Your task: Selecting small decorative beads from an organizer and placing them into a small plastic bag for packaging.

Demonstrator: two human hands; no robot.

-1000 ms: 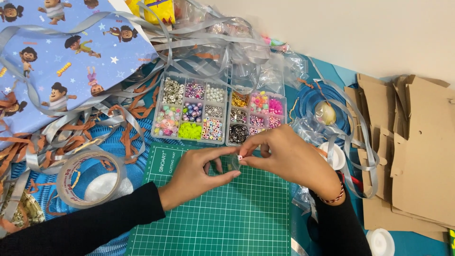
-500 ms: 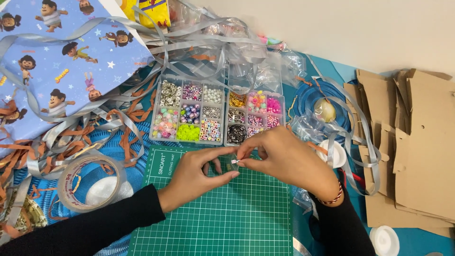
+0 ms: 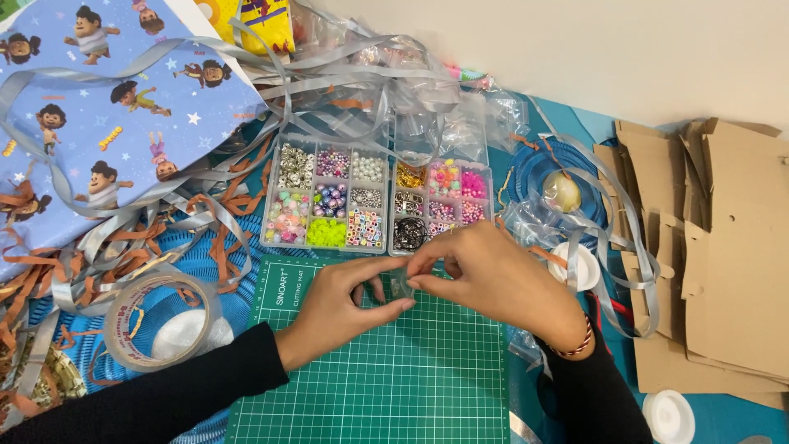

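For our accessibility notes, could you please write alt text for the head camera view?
Two hands, the left hand and right hand, pinch a small clear item together over a green cutting mat. Behind them sits a clear bead organiser, with silver ribbon, a tape roll and cardboard pieces around.

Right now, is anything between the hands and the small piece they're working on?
Nothing visible. The left hand and right hand both pinch the small clear piece directly, over the green cutting mat, just in front of the bead organiser.
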